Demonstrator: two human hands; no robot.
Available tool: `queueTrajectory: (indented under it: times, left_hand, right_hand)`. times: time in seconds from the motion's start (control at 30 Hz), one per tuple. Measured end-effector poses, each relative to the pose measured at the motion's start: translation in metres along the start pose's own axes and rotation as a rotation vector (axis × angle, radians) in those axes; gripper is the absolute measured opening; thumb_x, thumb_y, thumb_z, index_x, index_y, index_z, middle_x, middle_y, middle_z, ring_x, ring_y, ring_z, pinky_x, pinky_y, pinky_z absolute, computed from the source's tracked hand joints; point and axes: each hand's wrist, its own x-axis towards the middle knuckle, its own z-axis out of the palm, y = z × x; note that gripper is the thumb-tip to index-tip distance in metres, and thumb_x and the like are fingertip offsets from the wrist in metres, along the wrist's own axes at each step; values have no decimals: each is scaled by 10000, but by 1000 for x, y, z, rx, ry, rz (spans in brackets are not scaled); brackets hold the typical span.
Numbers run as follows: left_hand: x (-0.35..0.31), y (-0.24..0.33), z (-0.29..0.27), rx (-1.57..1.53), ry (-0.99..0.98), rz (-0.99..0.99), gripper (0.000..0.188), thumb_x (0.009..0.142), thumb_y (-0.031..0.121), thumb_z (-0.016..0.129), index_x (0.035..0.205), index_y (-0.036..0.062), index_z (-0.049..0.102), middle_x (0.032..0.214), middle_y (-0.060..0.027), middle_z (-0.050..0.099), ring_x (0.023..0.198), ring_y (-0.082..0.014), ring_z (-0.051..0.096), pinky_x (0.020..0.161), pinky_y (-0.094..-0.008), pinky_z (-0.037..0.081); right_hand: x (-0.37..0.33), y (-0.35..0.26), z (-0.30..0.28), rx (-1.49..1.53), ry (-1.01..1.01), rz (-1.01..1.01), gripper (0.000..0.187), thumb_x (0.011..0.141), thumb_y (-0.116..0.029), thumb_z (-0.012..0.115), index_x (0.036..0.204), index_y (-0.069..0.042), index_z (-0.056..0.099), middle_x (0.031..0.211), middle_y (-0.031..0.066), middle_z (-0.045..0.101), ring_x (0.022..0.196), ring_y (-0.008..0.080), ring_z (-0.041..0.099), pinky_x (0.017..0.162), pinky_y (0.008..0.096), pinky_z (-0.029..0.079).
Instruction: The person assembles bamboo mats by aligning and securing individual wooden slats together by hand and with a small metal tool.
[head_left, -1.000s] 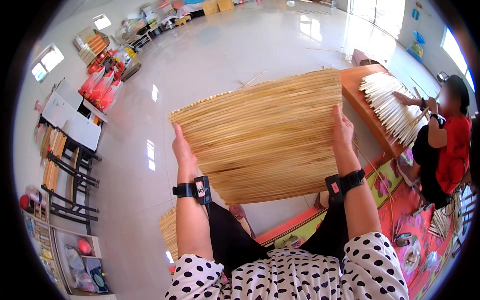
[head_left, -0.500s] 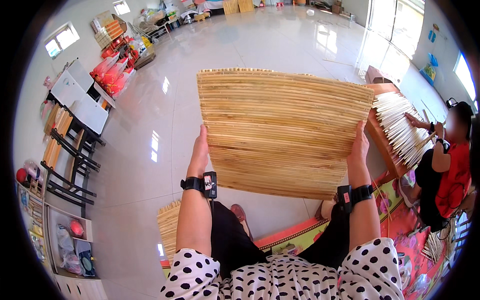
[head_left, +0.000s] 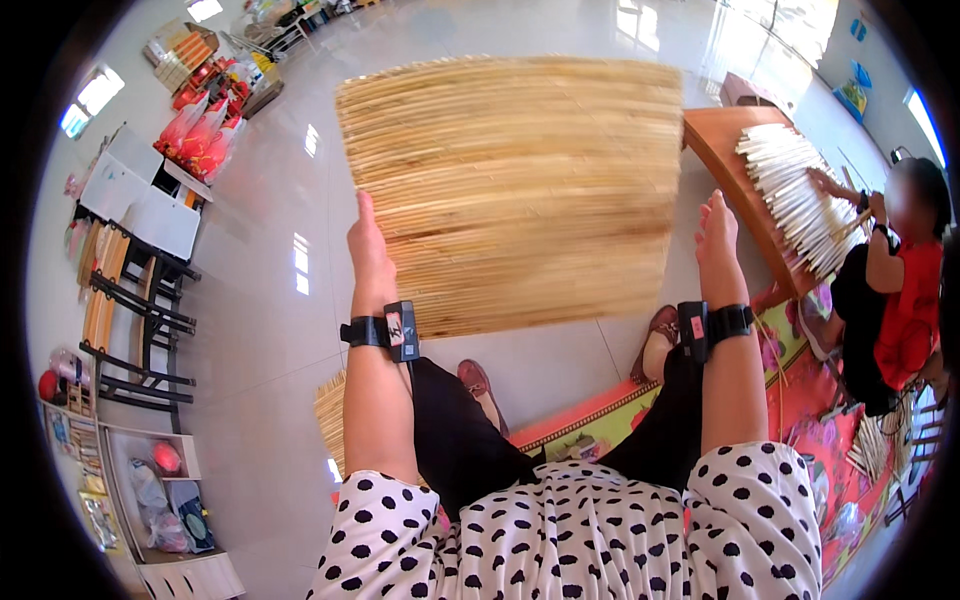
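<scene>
A stiff mat of straw-coloured stalks [head_left: 520,200], laid side by side in rows, is up in front of me above the floor. My left hand [head_left: 370,250] grips its left edge, thumb at the side and the other fingers hidden behind it. My right hand [head_left: 717,235] is off the mat, a short gap from its right edge; its fingers point up, somewhat apart, and it holds nothing. Part of another stalk mat [head_left: 329,420] lies low on the left, partly behind my left arm.
To the right, a person [head_left: 905,290] handles many loose pale stalks [head_left: 795,200] on a brown table [head_left: 730,150]. A flowered red and green cloth [head_left: 600,425] lies by my feet. Folded tables [head_left: 140,300] and a shelf unit [head_left: 150,480] stand at the left.
My right hand has let go of the mat's right edge and moved clear of it. The mat has shifted left and up in the picture, with my left hand still on it.
</scene>
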Motion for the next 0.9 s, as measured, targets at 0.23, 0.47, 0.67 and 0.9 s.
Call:
queueTrajectory:
  times: [0.23, 0.47, 0.67, 0.9]
  left_hand:
    - [-4, 2, 6, -135, 136, 41, 739, 859, 560, 502, 1236, -72, 440, 1233, -162, 515, 1083, -268, 525, 906, -380, 436]
    - [1, -3, 5, -148, 103, 7, 765, 865, 610, 425, 1391, 72, 284, 1418, -130, 322, 1268, -280, 354, 1023, -456, 321]
    - [7, -4, -4, -119, 162, -21, 764, 868, 611, 411, 1409, 97, 250, 1438, -118, 287, 1293, -271, 318, 1039, -458, 297]
    - [-1, -2, 4, -134, 141, -59, 767, 861, 632, 395, 1403, 104, 270, 1432, -117, 301, 1290, -276, 324, 1041, -463, 289]
  right_hand:
    - [-14, -4, 1, -30, 66, -50, 464, 758, -298, 666, 1126, -77, 489, 882, 42, 504, 641, 111, 425, 477, 283, 338]
    - [-45, 3, 20, -111, -74, 28, 615, 796, -399, 618, 1273, -95, 379, 1055, 79, 488, 876, 194, 485, 673, 362, 415]
    - [-59, -7, 27, 234, -254, 116, 463, 886, -438, 517, 1221, -131, 427, 1096, 35, 508, 985, 186, 481, 804, 396, 393]
    - [-53, -5, 20, 271, -229, 101, 281, 882, -436, 550, 985, -175, 550, 811, -66, 541, 703, 70, 474, 626, 249, 356]
